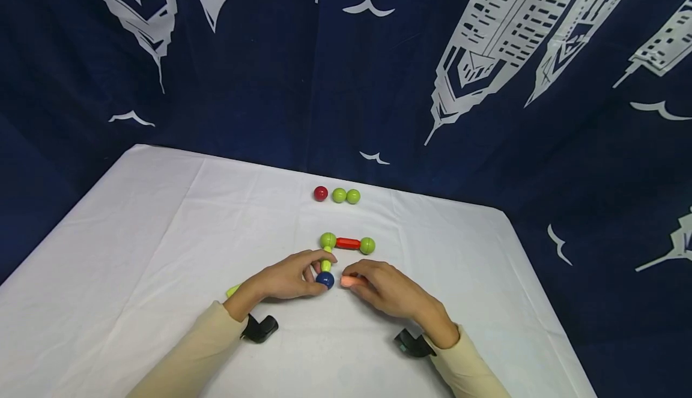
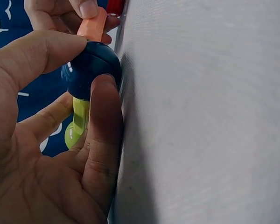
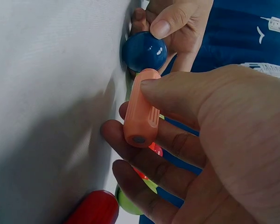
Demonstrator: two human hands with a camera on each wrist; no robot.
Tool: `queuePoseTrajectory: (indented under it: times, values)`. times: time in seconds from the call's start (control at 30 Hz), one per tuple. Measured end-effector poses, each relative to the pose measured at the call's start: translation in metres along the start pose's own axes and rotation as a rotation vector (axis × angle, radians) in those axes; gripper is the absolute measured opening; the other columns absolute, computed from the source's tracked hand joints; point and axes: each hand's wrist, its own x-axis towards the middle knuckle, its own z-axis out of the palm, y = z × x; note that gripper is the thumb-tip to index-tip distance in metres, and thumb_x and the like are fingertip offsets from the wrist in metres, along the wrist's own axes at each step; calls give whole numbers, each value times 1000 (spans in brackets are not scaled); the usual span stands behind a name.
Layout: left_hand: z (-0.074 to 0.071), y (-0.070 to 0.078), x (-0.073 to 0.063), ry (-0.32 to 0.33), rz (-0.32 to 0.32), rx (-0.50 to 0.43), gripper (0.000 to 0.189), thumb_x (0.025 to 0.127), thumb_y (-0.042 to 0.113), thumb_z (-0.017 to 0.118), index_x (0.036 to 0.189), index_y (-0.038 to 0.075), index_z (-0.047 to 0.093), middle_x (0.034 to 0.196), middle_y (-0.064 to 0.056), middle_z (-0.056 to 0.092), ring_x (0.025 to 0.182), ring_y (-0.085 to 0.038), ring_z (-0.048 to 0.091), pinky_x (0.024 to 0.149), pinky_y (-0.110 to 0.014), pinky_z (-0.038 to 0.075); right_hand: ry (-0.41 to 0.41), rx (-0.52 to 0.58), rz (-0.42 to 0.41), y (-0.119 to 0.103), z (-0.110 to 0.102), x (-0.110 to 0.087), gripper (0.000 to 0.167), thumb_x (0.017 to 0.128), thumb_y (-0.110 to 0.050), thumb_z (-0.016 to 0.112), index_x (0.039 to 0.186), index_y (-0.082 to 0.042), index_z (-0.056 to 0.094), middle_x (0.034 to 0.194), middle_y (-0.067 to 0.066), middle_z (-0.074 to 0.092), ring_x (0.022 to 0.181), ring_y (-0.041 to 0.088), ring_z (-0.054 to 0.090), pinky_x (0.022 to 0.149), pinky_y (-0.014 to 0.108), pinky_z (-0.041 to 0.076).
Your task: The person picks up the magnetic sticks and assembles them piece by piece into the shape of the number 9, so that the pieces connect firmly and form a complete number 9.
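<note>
My left hand (image 1: 294, 275) holds a dark blue ball (image 1: 325, 280) between thumb and fingers. A yellow-green rod (image 1: 326, 265) joins that ball to a green ball (image 1: 328, 240). From there a red rod (image 1: 348, 244) runs right to another green ball (image 1: 367, 245). Between thumb and fingers, my right hand (image 1: 386, 287) pinches a ribbed orange rod (image 3: 142, 109), its far end right at the blue ball in the right wrist view. A small grey disc shows in the rod's near end.
A red ball (image 1: 321, 193) and two green balls (image 1: 339, 195) sit in a row toward the back of the white-covered table (image 1: 227, 206). A yellow-green piece (image 1: 233, 290) lies partly hidden by my left wrist. Another red piece (image 3: 94, 208) lies below my right fingers.
</note>
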Motion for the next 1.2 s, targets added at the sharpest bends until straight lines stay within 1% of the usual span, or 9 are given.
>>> queuePoseTrajectory:
  times: [0.23, 0.47, 0.67, 0.73, 0.83, 0.97, 1.07, 1.2]
  values:
    - [-1, 0, -2, 2, 6, 7, 52, 89, 18, 74, 137, 11, 54, 107, -6, 54, 83, -12, 56, 74, -26, 46, -11, 5, 6, -3, 1, 2, 22, 102, -29, 60, 118, -16, 68, 109, -12, 67, 94, 2, 59, 87, 26, 52]
    - [-1, 0, -3, -15, -1, 22, 45, 91, 18, 73, 133, 13, 59, 105, -4, 55, 86, -13, 54, 76, -24, 46, -13, 13, -1, -5, 1, 1, 22, 102, -25, 60, 120, -15, 67, 111, -9, 67, 95, 3, 59, 88, 28, 51]
    - [-1, 0, -2, -11, 28, 35, 43, 90, 17, 72, 131, 12, 60, 104, -4, 55, 85, -12, 54, 76, -23, 46, 4, 12, -24, -4, 3, 2, 24, 102, -27, 60, 121, -15, 66, 110, -8, 68, 97, 2, 61, 88, 28, 53]
    - [0, 0, -3, -8, 34, 41, 42, 90, 17, 73, 129, 12, 61, 103, -4, 55, 84, -12, 54, 75, -23, 46, 8, 8, -26, -4, 3, 2, 23, 101, -27, 61, 121, -15, 67, 109, -9, 68, 97, 2, 61, 88, 28, 53]
    - [2, 1, -3, -2, 52, 64, 38, 88, 20, 75, 125, 13, 65, 100, -4, 55, 79, -10, 53, 70, -22, 44, 5, 17, -27, -4, 2, 1, 22, 101, -25, 61, 120, -15, 67, 109, -9, 68, 97, 2, 62, 87, 27, 53]
    - [7, 2, -3, 12, 59, 121, 33, 91, 25, 74, 121, 14, 68, 94, -3, 52, 74, -9, 49, 63, -21, 40, 0, 34, -27, -4, 2, 1, 21, 101, -24, 62, 120, -16, 68, 110, -10, 68, 99, 1, 62, 89, 27, 53]
    - [9, 2, -3, 20, 46, 149, 30, 93, 25, 72, 122, 16, 68, 93, -2, 50, 74, -9, 49, 63, -21, 39, -2, 38, -17, -5, 2, 2, 21, 101, -24, 62, 119, -17, 68, 110, -11, 68, 99, 1, 61, 89, 26, 52]
    - [9, 2, -2, 16, 40, 151, 29, 94, 26, 71, 121, 17, 68, 95, -3, 51, 75, -10, 49, 64, -21, 40, -2, 33, -9, -4, -1, 1, 21, 101, -25, 62, 120, -17, 68, 110, -10, 68, 98, 1, 62, 88, 28, 53]
